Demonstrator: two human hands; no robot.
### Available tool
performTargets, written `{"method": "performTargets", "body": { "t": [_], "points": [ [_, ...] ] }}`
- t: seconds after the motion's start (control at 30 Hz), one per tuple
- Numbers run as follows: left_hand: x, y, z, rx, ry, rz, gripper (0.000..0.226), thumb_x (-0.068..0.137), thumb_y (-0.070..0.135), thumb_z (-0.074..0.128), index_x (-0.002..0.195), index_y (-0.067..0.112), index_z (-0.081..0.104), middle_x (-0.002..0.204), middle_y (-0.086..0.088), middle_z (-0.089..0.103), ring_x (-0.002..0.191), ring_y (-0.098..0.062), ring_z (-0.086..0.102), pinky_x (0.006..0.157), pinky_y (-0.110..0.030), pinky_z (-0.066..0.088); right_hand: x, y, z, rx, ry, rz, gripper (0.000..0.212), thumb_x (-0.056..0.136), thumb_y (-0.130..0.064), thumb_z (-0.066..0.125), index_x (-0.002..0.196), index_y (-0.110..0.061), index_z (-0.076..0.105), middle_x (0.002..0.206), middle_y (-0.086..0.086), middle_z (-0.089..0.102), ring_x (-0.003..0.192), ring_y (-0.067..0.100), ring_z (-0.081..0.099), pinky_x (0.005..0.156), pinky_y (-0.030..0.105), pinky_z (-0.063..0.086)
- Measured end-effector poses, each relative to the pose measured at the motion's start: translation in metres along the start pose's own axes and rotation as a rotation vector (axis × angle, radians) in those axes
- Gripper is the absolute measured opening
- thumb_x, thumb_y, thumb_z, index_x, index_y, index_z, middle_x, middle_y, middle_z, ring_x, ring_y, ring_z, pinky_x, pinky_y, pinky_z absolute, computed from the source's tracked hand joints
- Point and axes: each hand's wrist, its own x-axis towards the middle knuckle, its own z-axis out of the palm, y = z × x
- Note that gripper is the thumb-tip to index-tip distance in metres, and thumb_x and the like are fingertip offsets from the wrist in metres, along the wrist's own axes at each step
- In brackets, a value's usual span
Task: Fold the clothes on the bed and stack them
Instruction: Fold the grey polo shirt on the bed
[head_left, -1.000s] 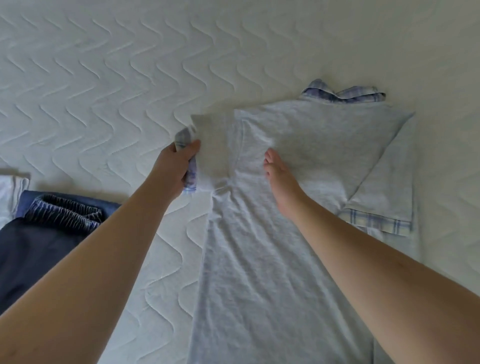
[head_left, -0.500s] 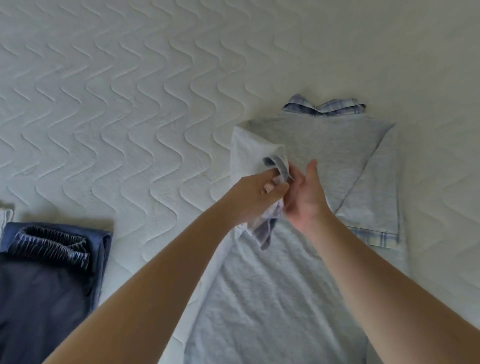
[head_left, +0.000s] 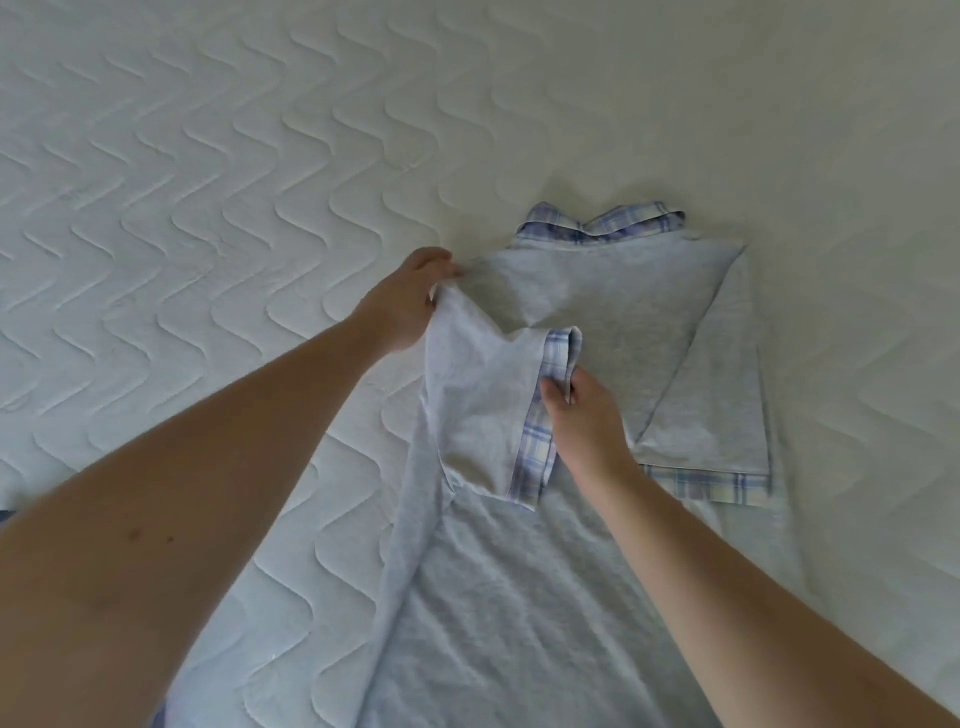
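Lay flat on the quilted bed (head_left: 208, 156): soft grey shirt (head_left: 519, 597), collar farthest. Pinched the plaid cuff (head_left: 556, 374) with the right hand (head_left: 582, 415), likely to lay the sleeve inward. Gripped the shoulder fold with the left hand (head_left: 405, 306), apparently to steady that edge.

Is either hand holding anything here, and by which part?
Both hold the grey shirt: left hand grips the shoulder fold, right hand pinches the folded sleeve's plaid cuff.

shirt (head_left: 613, 322) on bed (head_left: 208, 208) | left sleeve (head_left: 488, 405) folded onto shirt | collar (head_left: 597, 228) far end
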Motion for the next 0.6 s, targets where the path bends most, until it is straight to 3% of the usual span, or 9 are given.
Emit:
{"method": "performTargets", "body": {
  "t": [0.07, 0.17, 0.3, 0.4, 0.47, 0.53, 0.6],
  "points": [
    [0.017, -0.003, -0.004, 0.086, -0.134, 0.039, 0.035, 0.096, 0.006, 0.053, 0.128, 0.016, 0.061, 0.149, 0.001, 0.036, 0.117, -0.023, 0.054, 0.094, -0.027, 0.040, -0.003, -0.005, -0.007, -0.009, 0.009, -0.027, 0.029, 0.099, -0.025, 0.049, 0.075, -0.010, 0.047, 0.061, -0.003, 0.036, 0.053, 0.010, 0.031, 0.052, 0.028, 0.027],
    [0.035, -0.005, -0.014, 0.164, -0.215, 0.055, 0.027, 0.092, 0.025, 0.065, 0.117, 0.018, 0.065, 0.139, 0.004, 0.041, 0.103, -0.024, 0.058, 0.087, -0.030, 0.040, -0.009, -0.003, -0.016, -0.026, 0.019, -0.031, 0.033, 0.099, -0.027, 0.048, 0.076, -0.003, 0.046, 0.061, 0.001, 0.038, 0.053, 0.013, 0.033, 0.053, 0.030, 0.028],
    [0.052, -0.006, -0.025, 0.409, -0.288, 0.052, 0.036, 0.094, 0.036, 0.061, 0.128, 0.026, 0.056, 0.127, -0.002, 0.043, 0.101, -0.025, 0.056, 0.087, -0.038, 0.045, -0.014, 0.013, -0.030, -0.110, 0.047, -0.056, 0.033, 0.100, -0.027, 0.048, 0.084, 0.000, 0.053, 0.064, 0.016, 0.050, 0.055, 0.025, 0.044, 0.051, 0.031, 0.031],
    [0.063, -0.002, -0.026, 0.478, -0.328, 0.064, 0.031, 0.098, 0.035, 0.055, 0.127, 0.026, 0.055, 0.114, -0.002, 0.051, 0.104, -0.025, 0.055, 0.085, -0.038, 0.044, -0.017, 0.027, -0.038, -0.139, 0.089, -0.041, 0.032, 0.100, -0.027, 0.050, 0.077, -0.004, 0.050, 0.056, 0.005, 0.044, 0.048, 0.018, 0.041, 0.045, 0.022, 0.029],
    [0.071, 0.000, -0.027, 0.538, -0.294, 0.075, 0.025, 0.098, 0.036, 0.054, 0.119, 0.024, 0.059, 0.105, -0.001, 0.058, 0.097, -0.023, 0.055, 0.077, -0.034, 0.040, -0.018, 0.034, -0.041, -0.160, 0.090, -0.015, 0.032, 0.100, -0.026, 0.050, 0.073, -0.009, 0.048, 0.055, 0.004, 0.044, 0.050, 0.028, 0.051, 0.048, 0.031, 0.040],
    [0.077, 0.004, -0.027, 0.570, -0.246, 0.063, 0.022, 0.096, 0.038, 0.056, 0.112, 0.024, 0.062, 0.092, 0.003, 0.056, 0.084, -0.019, 0.050, 0.072, -0.031, 0.035, -0.019, 0.039, -0.042, -0.157, 0.077, 0.014, 0.030, 0.100, -0.028, 0.050, 0.077, -0.008, 0.052, 0.061, 0.015, 0.052, 0.060, 0.037, 0.060, 0.054, 0.042, 0.049],
    [0.081, 0.005, -0.026, 0.589, -0.213, 0.047, 0.021, 0.093, 0.041, 0.060, 0.106, 0.024, 0.064, 0.084, 0.006, 0.051, 0.080, -0.018, 0.048, 0.070, -0.031, 0.034, -0.020, 0.043, -0.041, -0.133, 0.085, 0.032, 0.030, 0.099, -0.028, 0.050, 0.082, -0.004, 0.055, 0.067, 0.020, 0.057, 0.061, 0.036, 0.061, 0.055, 0.046, 0.051]
  ]
}}
